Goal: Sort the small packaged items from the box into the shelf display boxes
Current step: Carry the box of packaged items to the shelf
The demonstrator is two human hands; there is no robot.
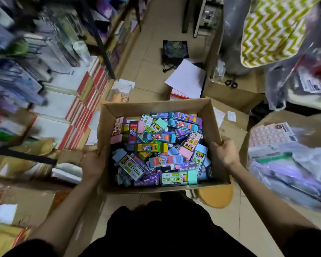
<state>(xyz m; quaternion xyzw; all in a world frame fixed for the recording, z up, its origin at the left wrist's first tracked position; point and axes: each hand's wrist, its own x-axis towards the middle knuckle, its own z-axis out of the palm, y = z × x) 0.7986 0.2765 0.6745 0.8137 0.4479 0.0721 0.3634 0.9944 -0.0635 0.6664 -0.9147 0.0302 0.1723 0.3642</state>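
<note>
Cardboard box [156,189] is right in front of us, held low with both grips on it. Left grip [94,164] is on the left wall, and the fingers look curled over the rim, but blur there makes that probable rather than certain. Right grip [225,153] clamps the right wall, thumb hooked inside over the rim and fingers outside. Neither holds anything else.

Packaged items [159,149] are all in the box: a loose heap of flat cards in pink, teal, purple and yellow, reaching well up the walls. None are out, so we judge sorting hasn't begun and the step in hand is placing the box.

Round wooden stool [217,197] shows just under the near-right corner. We can't tell whether the box rests on it.

To do this well:
- Keep the box level so the heap doesn't slide.
- Load both walls evenly, since cardboard sides flex.
- Set it down fully supported near the shelf [69,75] on our left before easing either grip.

Further out are the tiled floor [148,75], white sheets [186,78] and a small folding stool [174,52] in the aisle. Shelf contents are smeared, so we can't pick out the display boxes.
</note>
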